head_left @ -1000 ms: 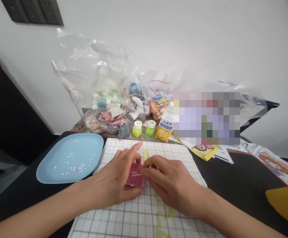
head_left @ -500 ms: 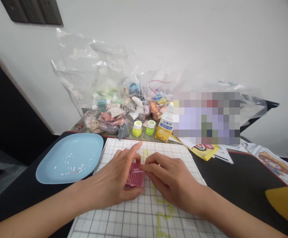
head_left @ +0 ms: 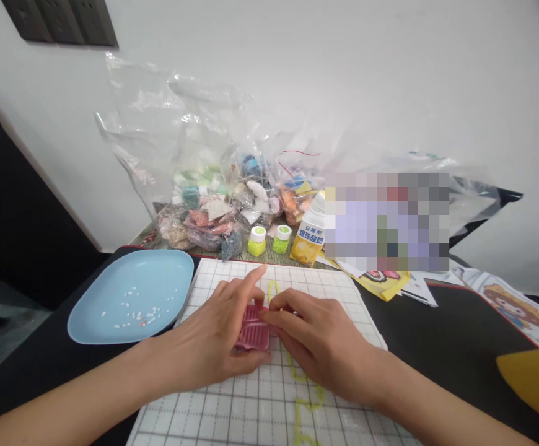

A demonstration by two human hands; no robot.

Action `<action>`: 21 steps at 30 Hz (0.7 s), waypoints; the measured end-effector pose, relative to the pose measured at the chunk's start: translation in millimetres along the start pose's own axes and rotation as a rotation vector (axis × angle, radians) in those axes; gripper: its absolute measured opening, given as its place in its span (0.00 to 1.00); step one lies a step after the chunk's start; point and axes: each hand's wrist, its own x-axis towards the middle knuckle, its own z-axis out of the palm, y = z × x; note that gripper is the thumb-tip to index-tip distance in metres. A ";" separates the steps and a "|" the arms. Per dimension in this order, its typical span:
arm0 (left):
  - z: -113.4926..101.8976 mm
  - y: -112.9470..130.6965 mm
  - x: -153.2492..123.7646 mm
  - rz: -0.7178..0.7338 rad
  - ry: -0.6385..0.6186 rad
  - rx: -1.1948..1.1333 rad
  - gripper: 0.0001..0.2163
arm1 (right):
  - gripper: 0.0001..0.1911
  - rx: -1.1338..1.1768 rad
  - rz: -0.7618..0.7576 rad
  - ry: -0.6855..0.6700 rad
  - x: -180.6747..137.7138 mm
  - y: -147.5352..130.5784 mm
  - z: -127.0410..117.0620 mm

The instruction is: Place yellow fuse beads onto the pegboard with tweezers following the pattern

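A small pink ridged tray [head_left: 253, 336] sits over the white gridded board [head_left: 195, 412]. My left hand [head_left: 223, 331] grips it from the left, thumb along the near edge and fingers at the far side, the index finger raised. At the tray's right edge, my right hand [head_left: 313, 337] has its fingertips pinched together; whatever is between them is too small to make out. A yellow-green outline of small beads [head_left: 313, 396] runs down the board, partly hidden under my right hand.
On the left stands a light blue tray [head_left: 90, 310] with scattered white beads. Behind the board are two small jars [head_left: 256, 243] of yellow and green beads, a yogurt bottle [head_left: 307, 235] and plastic bags of beads [head_left: 214, 217]. A yellow object [head_left: 536, 384] lies at the right.
My right hand has shifted very slightly left over the pink tray's edge. My left hand and the pink tray stay where they were.
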 end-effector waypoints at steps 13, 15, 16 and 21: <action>-0.5 2.1 0.9 0.006 0.012 0.000 0.49 | 0.10 0.179 0.111 0.051 0.2 22.2 -9.7; -0.6 2.1 1.0 -0.005 0.018 -0.002 0.49 | 0.08 0.198 0.138 0.064 -1.3 28.9 -9.4; -0.8 2.2 1.1 -0.007 0.020 -0.001 0.49 | 0.07 0.194 0.151 0.074 -2.4 32.0 -8.6; -1.2 2.3 1.2 0.007 0.030 0.004 0.49 | 0.06 0.084 0.177 0.123 -7.8 42.7 -3.1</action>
